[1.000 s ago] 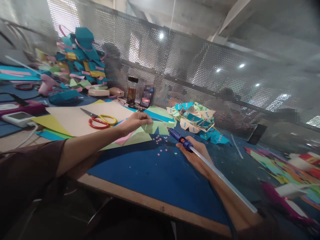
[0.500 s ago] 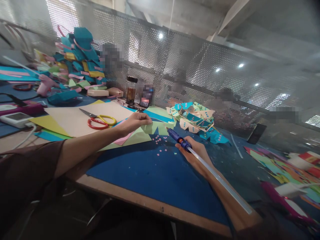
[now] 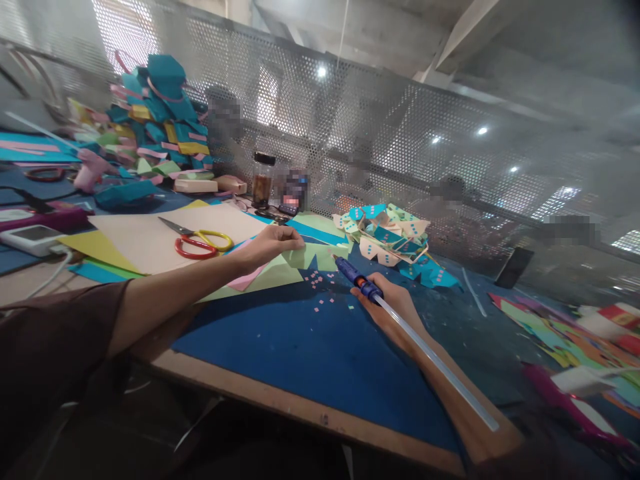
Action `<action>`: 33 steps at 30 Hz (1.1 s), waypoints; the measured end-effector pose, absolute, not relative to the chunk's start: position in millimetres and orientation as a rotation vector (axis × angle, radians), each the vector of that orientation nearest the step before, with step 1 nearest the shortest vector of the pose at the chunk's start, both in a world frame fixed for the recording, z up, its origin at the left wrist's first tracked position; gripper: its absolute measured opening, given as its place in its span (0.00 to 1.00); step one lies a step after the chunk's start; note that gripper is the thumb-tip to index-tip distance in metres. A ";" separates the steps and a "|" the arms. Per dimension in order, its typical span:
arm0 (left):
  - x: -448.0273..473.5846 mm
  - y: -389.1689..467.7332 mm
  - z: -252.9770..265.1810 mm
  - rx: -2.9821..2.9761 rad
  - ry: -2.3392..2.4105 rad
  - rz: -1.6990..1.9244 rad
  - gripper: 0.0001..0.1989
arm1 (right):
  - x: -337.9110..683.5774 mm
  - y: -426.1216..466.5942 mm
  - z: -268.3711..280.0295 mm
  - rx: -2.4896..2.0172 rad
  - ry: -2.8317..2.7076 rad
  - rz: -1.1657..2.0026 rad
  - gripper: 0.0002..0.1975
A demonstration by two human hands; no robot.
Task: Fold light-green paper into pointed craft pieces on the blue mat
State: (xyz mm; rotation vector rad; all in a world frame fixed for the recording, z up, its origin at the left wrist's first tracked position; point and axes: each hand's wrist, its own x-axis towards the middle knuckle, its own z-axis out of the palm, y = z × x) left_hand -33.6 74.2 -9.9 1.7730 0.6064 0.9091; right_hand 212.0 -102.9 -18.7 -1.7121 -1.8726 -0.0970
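My right hand (image 3: 393, 303) is wrapped around a blue hot glue gun (image 3: 353, 273), whose nozzle points up and left. A long clear glue stick (image 3: 440, 363) sticks out of its back, over my forearm. The nozzle is at the right part of a light green paper cutout (image 3: 325, 255) with notched edges. My left hand (image 3: 280, 243) is closed in a pinch at the cutout's upper left; its fingertips are partly hidden. Tiny pink paper squares (image 3: 316, 279) lie scattered just below the cutout. Scissors (image 3: 197, 243) with red and yellow handles rest on pale paper (image 3: 145, 233) left of my left hand.
Folded paper pieces (image 3: 393, 240) are heaped behind my right hand. A taller blue paper pile (image 3: 165, 113) stands back left, near a pink glue gun (image 3: 91, 170). A jar (image 3: 263, 180) and dark phone (image 3: 515, 267) stand further back. Power strips (image 3: 565, 403) lie at both sides.
The rear end of the glue stick has shifted slightly to the left. Both hands and the green cutout look nearly unchanged.
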 end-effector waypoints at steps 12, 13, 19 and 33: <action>-33.3 74.3 -9.7 1.776 0.617 0.912 0.11 | 215.5 -100.8 -24.1 -1.687 -1.898 -0.135 0.05; -33.4 74.0 -9.5 1.777 0.618 0.912 0.11 | 215.4 -101.0 -24.1 -1.688 -1.899 -0.136 0.05; -34.4 72.1 -8.5 1.777 0.603 0.906 0.11 | 216.1 -100.4 -24.3 -1.695 -1.904 -0.137 0.05; -33.6 74.9 -9.5 1.748 0.600 0.926 0.13 | 210.1 -104.6 -15.7 -1.652 -1.854 -0.111 0.09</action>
